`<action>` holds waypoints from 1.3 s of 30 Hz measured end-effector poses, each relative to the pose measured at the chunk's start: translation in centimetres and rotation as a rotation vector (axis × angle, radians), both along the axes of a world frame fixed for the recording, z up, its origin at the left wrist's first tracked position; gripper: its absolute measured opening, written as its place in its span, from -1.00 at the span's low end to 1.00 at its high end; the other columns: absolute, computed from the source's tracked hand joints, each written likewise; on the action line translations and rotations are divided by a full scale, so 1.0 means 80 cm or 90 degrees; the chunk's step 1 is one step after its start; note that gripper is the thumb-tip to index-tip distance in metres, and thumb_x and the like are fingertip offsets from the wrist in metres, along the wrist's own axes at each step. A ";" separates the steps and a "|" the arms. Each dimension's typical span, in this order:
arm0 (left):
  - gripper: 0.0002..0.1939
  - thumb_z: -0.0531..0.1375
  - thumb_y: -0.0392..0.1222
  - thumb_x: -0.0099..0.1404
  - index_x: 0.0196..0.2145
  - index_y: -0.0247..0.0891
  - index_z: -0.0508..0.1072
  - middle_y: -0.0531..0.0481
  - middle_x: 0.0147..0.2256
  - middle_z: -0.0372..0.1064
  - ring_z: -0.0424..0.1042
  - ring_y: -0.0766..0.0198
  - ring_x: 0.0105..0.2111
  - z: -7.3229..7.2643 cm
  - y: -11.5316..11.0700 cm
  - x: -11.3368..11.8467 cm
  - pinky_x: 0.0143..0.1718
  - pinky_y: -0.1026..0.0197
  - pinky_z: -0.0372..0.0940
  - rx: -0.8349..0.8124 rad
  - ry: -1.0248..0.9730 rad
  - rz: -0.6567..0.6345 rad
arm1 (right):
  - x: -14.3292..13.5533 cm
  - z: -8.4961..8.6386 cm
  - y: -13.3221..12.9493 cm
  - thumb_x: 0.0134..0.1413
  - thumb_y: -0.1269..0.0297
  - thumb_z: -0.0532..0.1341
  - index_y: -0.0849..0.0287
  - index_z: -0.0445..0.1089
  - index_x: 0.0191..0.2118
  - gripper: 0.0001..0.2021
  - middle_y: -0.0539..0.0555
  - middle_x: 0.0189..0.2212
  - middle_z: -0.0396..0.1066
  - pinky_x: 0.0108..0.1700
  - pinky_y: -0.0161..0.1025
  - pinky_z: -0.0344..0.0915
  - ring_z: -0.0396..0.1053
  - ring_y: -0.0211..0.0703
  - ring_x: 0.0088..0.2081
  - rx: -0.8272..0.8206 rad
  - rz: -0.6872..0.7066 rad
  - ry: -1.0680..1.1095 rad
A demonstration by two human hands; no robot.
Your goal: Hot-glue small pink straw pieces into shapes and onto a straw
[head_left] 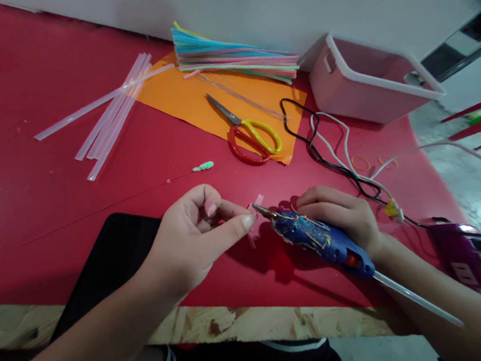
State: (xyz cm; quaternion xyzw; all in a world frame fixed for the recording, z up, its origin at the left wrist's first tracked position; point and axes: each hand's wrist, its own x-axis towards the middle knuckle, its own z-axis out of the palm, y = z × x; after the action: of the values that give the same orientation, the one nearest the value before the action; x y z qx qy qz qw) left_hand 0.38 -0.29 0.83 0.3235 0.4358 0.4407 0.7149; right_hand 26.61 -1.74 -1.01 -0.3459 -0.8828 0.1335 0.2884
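My right hand [346,215] is wrapped round a blue hot glue gun [309,233], which is smeared with dried glue and coloured bits. A clear glue stick [417,299] juts from its rear end. The metal nozzle points left and reaches the fingertips of my left hand [203,235]. Thumb and forefinger of that hand are pinched together at the nozzle tip; what they hold is too small to name. A short pink strip [252,239] shows just behind and below these fingertips. Beyond my left hand lies a thin wire with a fuzzy green tip [203,166].
Scissors [245,137] and several fuzzy pipe cleaners [232,56] lie on an orange sheet [164,100]. Glue sticks [115,113] lie left. A pink bin [355,90], tangled cables [332,160] and a purple device [460,256] are right. A black phone [108,267] lies under my left forearm.
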 end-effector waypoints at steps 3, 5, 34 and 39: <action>-0.57 0.37 -0.50 0.07 -0.51 -0.20 0.15 0.14 -0.55 0.53 0.47 0.44 -0.51 0.000 -0.002 0.002 -0.38 0.41 0.36 -0.001 -0.014 0.012 | -0.002 0.003 0.000 0.28 0.27 0.18 0.13 0.41 -0.11 -0.87 0.14 -0.29 0.47 -0.21 -0.18 0.43 0.48 -0.10 -0.25 -0.003 -0.009 -0.014; -0.56 0.38 -0.50 0.07 -0.51 -0.21 0.16 0.15 -0.55 0.53 0.47 0.44 -0.51 0.000 -0.002 0.003 -0.38 0.41 0.37 -0.003 -0.018 0.011 | -0.001 0.003 0.000 0.28 0.29 0.17 0.14 0.40 -0.11 -0.87 0.14 -0.29 0.46 -0.20 -0.18 0.43 0.48 -0.11 -0.24 -0.006 -0.009 -0.021; -0.57 0.37 -0.49 0.09 -0.51 -0.20 0.16 0.17 -0.55 0.49 0.44 0.47 -0.51 -0.001 -0.001 -0.002 -0.39 0.43 0.36 0.014 0.003 -0.002 | 0.002 0.006 0.001 0.32 0.24 0.13 0.14 0.43 -0.14 -0.84 0.15 -0.30 0.47 -0.23 -0.18 0.42 0.47 -0.11 -0.27 -0.002 -0.008 -0.015; -0.57 0.38 -0.48 0.09 -0.50 -0.20 0.16 0.17 -0.54 0.49 0.47 0.44 -0.49 -0.005 0.002 -0.007 -0.37 0.40 0.39 0.024 0.013 -0.034 | 0.002 0.002 0.000 0.32 0.22 0.14 0.12 0.44 -0.13 -0.84 0.16 -0.29 0.48 -0.25 -0.17 0.42 0.47 -0.11 -0.28 -0.003 -0.020 0.003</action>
State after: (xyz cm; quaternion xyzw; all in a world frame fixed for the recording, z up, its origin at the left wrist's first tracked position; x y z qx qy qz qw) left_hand -0.15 -0.11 0.46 0.3528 0.4258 0.4264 0.7158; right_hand 26.79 -1.78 -0.84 -0.3599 -0.8763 0.1322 0.2916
